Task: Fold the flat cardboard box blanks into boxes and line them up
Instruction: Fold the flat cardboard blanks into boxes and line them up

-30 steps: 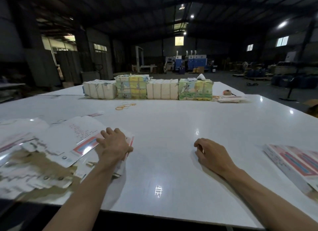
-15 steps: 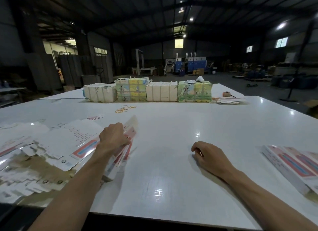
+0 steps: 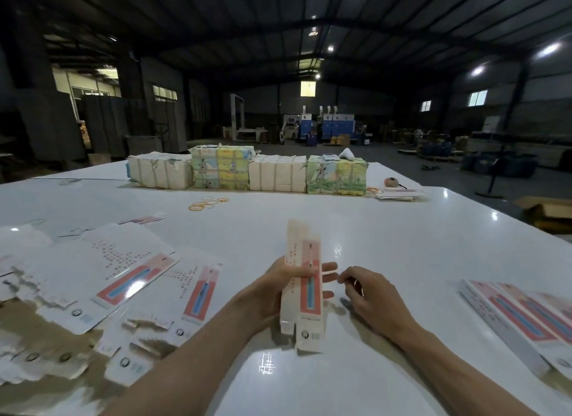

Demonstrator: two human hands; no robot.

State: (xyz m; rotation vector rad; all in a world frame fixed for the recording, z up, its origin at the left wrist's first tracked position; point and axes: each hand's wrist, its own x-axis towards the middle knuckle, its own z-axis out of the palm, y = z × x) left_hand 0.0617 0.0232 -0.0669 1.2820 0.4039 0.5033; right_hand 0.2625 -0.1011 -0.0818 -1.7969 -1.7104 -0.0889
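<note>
- Table: white and glossy; it carries everything listed below.
- Near left: a loose spread of flat box blanks, white with a red-and-blue printed panel, overlapping one another. The nearest ones are blurred and their outlines cannot be made out.
- Left of centre, further back: a small scatter of rubber bands lying flat on the table.
- Far side: four strapped bundles in a row, touching end to end. Two are plain white and two carry coloured print, alternating.
- Centre, near: the left hand grips one box blank. Its fingers are wrapped round the middle of the blank, with the fingertips showing past its right edge. The blank stands on end, nearly upright, with the printed panel facing the camera. Whether its lower end touches the table cannot be told.
- Just right of the blank: the right hand, fingers loosely curled and holding nothing. It sits close to the left hand's fingertips but is not on the blank.
- Far right, back: a thin pile of flat printed pieces beside the last bundle.
- Near right edge: long folded boxes with the same red-and-blue print, lying side by side and touching, well apart from both hands.
</note>
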